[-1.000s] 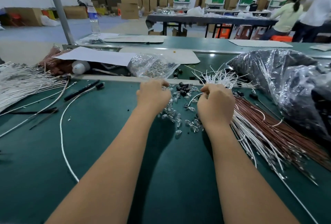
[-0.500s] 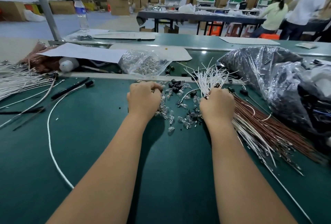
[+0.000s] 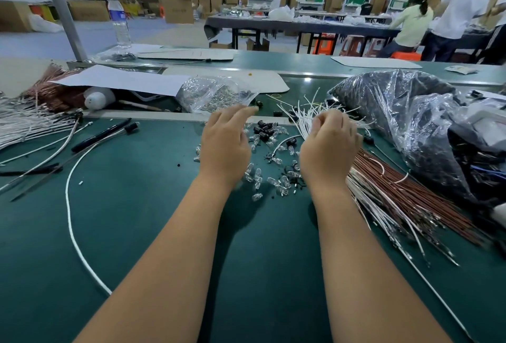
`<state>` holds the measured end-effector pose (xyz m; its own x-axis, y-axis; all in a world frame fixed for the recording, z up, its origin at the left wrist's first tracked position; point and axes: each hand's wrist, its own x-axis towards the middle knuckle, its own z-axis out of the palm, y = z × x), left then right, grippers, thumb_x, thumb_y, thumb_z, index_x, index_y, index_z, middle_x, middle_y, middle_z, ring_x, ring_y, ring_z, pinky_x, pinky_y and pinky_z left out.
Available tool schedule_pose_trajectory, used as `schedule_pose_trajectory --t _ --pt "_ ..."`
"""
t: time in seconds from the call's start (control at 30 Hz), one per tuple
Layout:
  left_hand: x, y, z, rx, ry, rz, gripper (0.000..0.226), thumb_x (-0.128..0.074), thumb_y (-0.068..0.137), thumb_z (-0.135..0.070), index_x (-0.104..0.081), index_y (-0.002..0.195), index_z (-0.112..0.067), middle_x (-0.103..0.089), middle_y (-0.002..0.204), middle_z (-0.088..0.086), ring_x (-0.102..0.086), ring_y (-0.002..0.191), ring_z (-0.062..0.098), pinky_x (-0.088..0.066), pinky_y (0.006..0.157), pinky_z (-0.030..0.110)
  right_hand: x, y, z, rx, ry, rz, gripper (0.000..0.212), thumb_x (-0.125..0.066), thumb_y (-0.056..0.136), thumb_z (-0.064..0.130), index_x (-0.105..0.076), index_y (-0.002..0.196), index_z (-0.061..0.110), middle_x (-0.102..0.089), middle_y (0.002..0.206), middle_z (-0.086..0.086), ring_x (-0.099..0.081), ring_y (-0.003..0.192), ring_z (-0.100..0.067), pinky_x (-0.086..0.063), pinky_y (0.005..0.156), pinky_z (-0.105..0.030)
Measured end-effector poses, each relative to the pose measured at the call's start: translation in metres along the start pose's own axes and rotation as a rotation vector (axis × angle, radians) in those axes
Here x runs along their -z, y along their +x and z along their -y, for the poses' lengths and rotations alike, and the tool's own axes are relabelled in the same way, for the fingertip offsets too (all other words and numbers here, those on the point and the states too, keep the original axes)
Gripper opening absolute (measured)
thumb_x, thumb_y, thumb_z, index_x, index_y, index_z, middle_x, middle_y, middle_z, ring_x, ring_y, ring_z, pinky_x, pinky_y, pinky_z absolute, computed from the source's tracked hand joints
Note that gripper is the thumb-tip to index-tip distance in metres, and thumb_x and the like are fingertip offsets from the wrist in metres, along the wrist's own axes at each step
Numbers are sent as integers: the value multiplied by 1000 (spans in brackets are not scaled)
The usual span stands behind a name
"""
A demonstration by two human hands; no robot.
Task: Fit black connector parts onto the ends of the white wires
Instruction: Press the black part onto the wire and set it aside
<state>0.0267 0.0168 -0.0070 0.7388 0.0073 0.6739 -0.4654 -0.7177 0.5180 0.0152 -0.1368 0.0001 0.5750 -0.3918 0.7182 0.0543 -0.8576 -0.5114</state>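
the person works at a green bench point(image 3: 137, 233) with both forearms stretched out toward the far side. the left hand point(image 3: 224, 145) is spread, fingers straight and reaching to the far right over a scatter of small clear bulbs point(image 3: 257, 175) and black connectors point(image 3: 264, 129); it holds nothing that can be seen. the reach looks like a go at picking the next connector, since that little heap lies just beyond its fingertips.

the right hand point(image 3: 330, 142) is curled, thumb and fingers closed over the ends of the white wires point(image 3: 309, 115). the wire ends fan out to the far side of the knuckles, so it seems to be pinching one or a few of them, though which wire is hidden behind the hand. holding near the tip probably keeps the end stiff enough to push a part on.

the wires run back to the near right in a long bundle, lying beside brown wires point(image 3: 397, 186) on the bench. both sit right of the hands, likely so the right hand can draw from them while the left feeds parts.

a clear bag point(image 3: 216, 93) of more bulbs lies at the far edge, a large dark bag point(image 3: 397, 112) at the right. finished or spare leads point(image 3: 30, 123) lie at the left, well apart from the work, and one loose white cable point(image 3: 71, 222) curves across the near left.

no connector is on the held end yet, as far as can be judged.
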Motion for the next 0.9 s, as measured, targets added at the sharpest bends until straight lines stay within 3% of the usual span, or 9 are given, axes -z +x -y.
schedule_pose_trajectory --t 0.13,0.2,0.3,0.43,0.53,0.6,0.77,0.83,0.9 --pt "3 3 -12 -139 -44 47 73 -34 84 15 -39 145 -27 -32 154 -8 -18 144 12 -15 118 30 1 -11 19 206 309 70 10 -45 95 3 -51 89 7 -53 74 -3 -45 70 -19 -29 69 -23" --pt "2 2 -16 -211 -82 80 70 -34 85 13 -40 144 -24 -41 149 -6 -22 144 14 -18 118 33 2 -15 25 284 391 106 9 -44 96 4 -52 91 5 -57 77 -6 -49 72 -24 -32 69 -26" --pt "3 1 -20 -268 -89 47 47 -35 89 -1 -56 130 -13 -65 116 1 -51 119 26 -37 102 45 3 -18 29 347 438 82 9 -44 96 5 -53 94 4 -58 78 -3 -51 71 -23 -35 65 -30" --pt "6 4 -12 -193 65 -91 26 -41 99 -8 -65 110 -7 -67 98 6 -55 95 29 -36 87 36 7 -7 22 290 272 -193 9 -51 92 -2 -55 86 3 -53 70 -2 -45 62 -16 -32 60 -23" --pt "10 5 0 -145 104 -139 23 -45 100 -10 -65 108 -5 -67 97 7 -54 94 27 -29 86 26 10 7 6 105 188 -383 13 -49 94 3 -58 85 2 -55 73 -4 -44 69 -14 -31 70 -21" --pt "12 6 6 -118 119 -157 23 -45 101 -13 -66 108 -6 -67 99 8 -54 95 27 -32 88 29 13 14 -4 -71 178 -469 19 -43 96 11 -59 89 5 -58 79 -3 -45 76 -13 -24 74 -17" --pt "15 6 8 -97 34 -152 21 -50 99 -15 -68 106 -4 -67 99 9 -60 84 28 -50 74 39 17 18 -15 -353 49 -494 22 -41 90 10 -60 100 16 -60 110 0 -50 110 -22 -24 92 -33" --pt "14 5 6 -116 35 -95 22 -52 99 -17 -69 108 -8 -66 96 6 -60 78 25 -52 66 39 17 16 -9 -302 -15 -422 39 -37 82 1 -61 107 19 -52 130 -5 -40 128 -25 -16 100 -38" --pt "12 4 3 -158 19 -42 21 -54 98 -19 -71 107 -11 -65 89 1 -56 73 20 -50 60 34 14 10 3 -74 -8 -288 48 -39 76 -2 -63 112 18 -51 134 -7 -39 131 -26 -13 99 -36"
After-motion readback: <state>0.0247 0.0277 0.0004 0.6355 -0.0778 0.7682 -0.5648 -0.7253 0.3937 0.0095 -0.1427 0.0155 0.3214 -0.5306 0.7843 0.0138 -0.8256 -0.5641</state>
